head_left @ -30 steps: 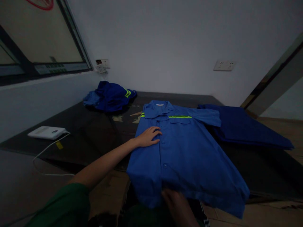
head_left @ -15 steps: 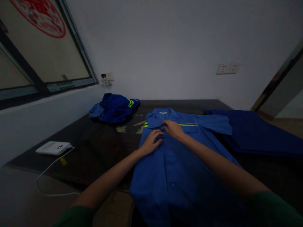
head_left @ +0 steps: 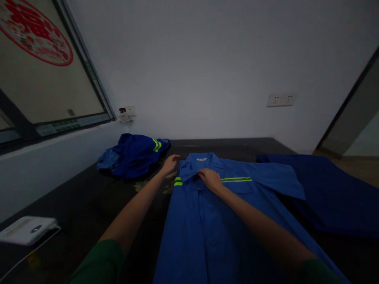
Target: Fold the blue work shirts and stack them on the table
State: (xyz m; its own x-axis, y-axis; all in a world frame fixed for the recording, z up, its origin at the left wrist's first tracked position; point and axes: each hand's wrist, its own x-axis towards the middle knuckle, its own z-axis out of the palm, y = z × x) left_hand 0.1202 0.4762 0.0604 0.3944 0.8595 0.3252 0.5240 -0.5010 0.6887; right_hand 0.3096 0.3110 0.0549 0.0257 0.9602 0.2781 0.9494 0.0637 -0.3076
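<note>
The blue shirt lies flat, front up, on the bench, collar at 12 o'clock. The right hand bends its fingers onto the collar front. The left hand curls its fingers at the collar's 9 o'clock edge. I cannot tell whether either grips. A crumpled garment lies at 10 o'clock.

Dim and bluish throughout, brightest at the window on the left, with wide-angle bending toward the edges.

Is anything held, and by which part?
Both touch the blue shirt: left hand at its shoulder edge, right hand at the collar front; a firm grip cannot be told.
</note>
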